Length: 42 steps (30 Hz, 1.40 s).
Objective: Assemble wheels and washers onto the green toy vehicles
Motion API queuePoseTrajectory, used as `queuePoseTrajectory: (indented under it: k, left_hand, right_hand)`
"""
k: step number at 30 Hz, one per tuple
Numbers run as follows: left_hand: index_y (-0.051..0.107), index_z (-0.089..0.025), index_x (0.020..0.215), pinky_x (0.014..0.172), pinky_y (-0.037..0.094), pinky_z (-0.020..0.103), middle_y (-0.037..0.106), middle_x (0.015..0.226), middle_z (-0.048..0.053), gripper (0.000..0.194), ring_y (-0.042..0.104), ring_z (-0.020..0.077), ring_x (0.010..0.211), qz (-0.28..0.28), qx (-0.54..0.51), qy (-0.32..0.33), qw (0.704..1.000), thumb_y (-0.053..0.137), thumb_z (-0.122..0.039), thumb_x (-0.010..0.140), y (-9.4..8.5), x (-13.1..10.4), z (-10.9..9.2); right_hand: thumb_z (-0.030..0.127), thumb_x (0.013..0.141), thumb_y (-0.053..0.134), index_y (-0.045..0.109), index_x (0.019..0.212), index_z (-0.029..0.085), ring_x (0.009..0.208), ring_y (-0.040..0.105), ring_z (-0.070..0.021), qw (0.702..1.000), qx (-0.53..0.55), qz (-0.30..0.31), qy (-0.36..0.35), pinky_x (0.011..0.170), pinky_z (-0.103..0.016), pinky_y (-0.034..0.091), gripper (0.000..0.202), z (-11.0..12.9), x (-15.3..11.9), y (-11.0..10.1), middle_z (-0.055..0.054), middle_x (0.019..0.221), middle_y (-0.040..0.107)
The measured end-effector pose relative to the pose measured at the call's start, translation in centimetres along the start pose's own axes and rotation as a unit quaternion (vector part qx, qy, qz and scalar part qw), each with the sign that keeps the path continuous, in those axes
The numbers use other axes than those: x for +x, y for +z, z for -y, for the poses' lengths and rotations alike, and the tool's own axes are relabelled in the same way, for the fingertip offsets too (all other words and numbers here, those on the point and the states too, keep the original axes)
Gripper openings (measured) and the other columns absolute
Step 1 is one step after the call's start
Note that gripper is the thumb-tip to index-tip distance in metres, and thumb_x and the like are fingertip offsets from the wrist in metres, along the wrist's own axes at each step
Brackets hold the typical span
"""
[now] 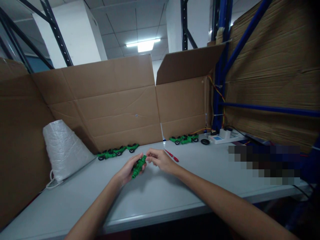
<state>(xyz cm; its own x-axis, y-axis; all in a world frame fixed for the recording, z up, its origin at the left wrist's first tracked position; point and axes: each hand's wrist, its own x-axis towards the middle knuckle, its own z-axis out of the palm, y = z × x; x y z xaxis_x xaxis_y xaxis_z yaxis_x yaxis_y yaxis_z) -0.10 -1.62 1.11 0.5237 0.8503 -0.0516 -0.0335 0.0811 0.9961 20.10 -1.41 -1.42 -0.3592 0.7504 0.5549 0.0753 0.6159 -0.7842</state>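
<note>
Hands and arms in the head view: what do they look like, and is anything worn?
The left hand and right hand are human and ungloved. The left forearm and right forearm are bare where visible, with no sleeve, watch or cable showing.

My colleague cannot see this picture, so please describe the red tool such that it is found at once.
Go to the pale table before the cardboard wall. Beside the right hand, on its right, lies the slim red tool. Its red colour sets it apart from the green wheeled toys beyond it.
</note>
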Motion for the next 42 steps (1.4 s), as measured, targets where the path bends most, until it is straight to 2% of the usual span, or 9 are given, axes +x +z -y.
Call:
queuePoseTrajectory:
  k: [3,5,7,9,13,21,25,34,42]
  left_hand:
    - [0.063,-0.016,0.09,0.051,0.037,0.022,0.061,0.073,0.001,0.047,0.053,0.0117,0.06,-0.05,0.028,0.034,0.998,0.065,-0.063,0.089,-0.3,0.5,0.2]
    - [0.062,-0.017,0.087,0.053,0.038,0.022,0.061,0.073,0.001,0.048,0.052,0.0113,0.061,-0.101,0.07,0.076,0.989,0.065,-0.064,0.088,-0.6,0.9,0.5]
    - [0.063,-0.016,0.086,0.058,0.04,0.022,0.061,0.075,0.002,0.049,0.054,0.0121,0.065,-0.126,0.128,0.116,0.977,0.064,-0.065,0.09,-0.9,1.4,0.9]
    - [0.064,-0.016,0.09,0.061,0.042,0.023,0.062,0.077,0.003,0.05,0.056,0.0136,0.069,-0.117,0.174,0.139,0.968,0.06,-0.065,0.092,-1.1,1.6,1.3]
    - [0.067,-0.015,0.096,0.06,0.042,0.025,0.062,0.076,0.004,0.054,0.056,0.0146,0.068,-0.079,0.221,0.143,0.962,0.053,-0.068,0.095,-1.0,1.7,1.7]
    - [0.068,-0.014,0.1,0.058,0.041,0.024,0.064,0.075,0.005,0.059,0.057,0.0144,0.065,-0.082,0.214,0.126,0.965,0.054,-0.071,0.093,-0.8,1.4,1.4]
    - [0.069,-0.014,0.094,0.057,0.041,0.025,0.066,0.076,0.006,0.062,0.057,0.0151,0.064,-0.09,0.189,0.112,0.971,0.054,-0.074,0.09,-0.6,1.3,1.3]
    - [0.07,-0.016,0.085,0.059,0.04,0.026,0.065,0.074,0.007,0.058,0.059,0.0176,0.067,-0.108,0.167,0.146,0.969,0.061,-0.073,0.087,0.0,1.1,0.8]
    - [0.07,-0.017,0.09,0.067,0.044,0.027,0.067,0.08,0.006,0.053,0.061,0.0191,0.075,-0.111,0.198,0.172,0.959,0.059,-0.068,0.091,-0.3,1.4,1.1]
  right_hand:
    - [0.04,0.098,0.058,0.063,0.095,0.02,0.059,0.054,-0.0128,1.0,-0.003,-0.022,0.007,0.056,-0.024,0.041,0.021,-0.2,0.1,0.1,0.001,0.076,0.064]
    - [0.04,0.098,0.061,0.063,0.104,0.021,0.063,0.056,-0.0131,0.997,-0.052,-0.058,-0.003,0.06,-0.025,0.042,0.02,-0.2,0.1,0.0,0.001,0.082,0.066]
    - [0.037,0.096,0.065,0.062,0.116,0.023,0.067,0.058,-0.0136,0.99,-0.114,-0.071,-0.031,0.065,-0.026,0.044,0.025,-0.1,-0.1,0.0,0.0,0.091,0.068]
    - [0.033,0.098,0.064,0.062,0.12,0.024,0.078,0.062,-0.016,0.983,-0.16,-0.052,-0.068,0.075,-0.028,0.046,0.024,0.0,-0.3,0.1,-0.002,0.1,0.069]
    - [0.026,0.103,0.055,0.064,0.109,0.023,0.099,0.065,-0.0202,0.976,-0.192,-0.024,-0.101,0.088,-0.031,0.047,0.011,-0.2,-0.5,0.2,-0.005,0.106,0.07]
    - [0.026,0.104,0.051,0.058,0.109,0.022,0.096,0.064,-0.0194,0.973,-0.219,-0.019,-0.074,0.085,-0.03,0.046,0.009,-0.5,-0.6,0.2,-0.004,0.104,0.068]
    - [0.025,0.105,0.049,0.057,0.11,0.023,0.096,0.063,-0.0196,0.973,-0.221,-0.014,-0.062,0.084,-0.031,0.045,0.01,-0.3,-0.6,0.2,-0.004,0.104,0.068]
    - [0.026,0.104,0.05,0.057,0.11,0.024,0.092,0.062,-0.0193,0.977,-0.205,-0.031,-0.054,0.082,-0.031,0.044,0.01,-0.2,-0.6,0.2,-0.003,0.101,0.066]
    - [0.028,0.103,0.05,0.057,0.108,0.023,0.091,0.06,-0.0189,0.985,-0.162,-0.044,-0.049,0.083,-0.03,0.044,0.01,-0.1,-0.5,0.3,-0.003,0.098,0.066]
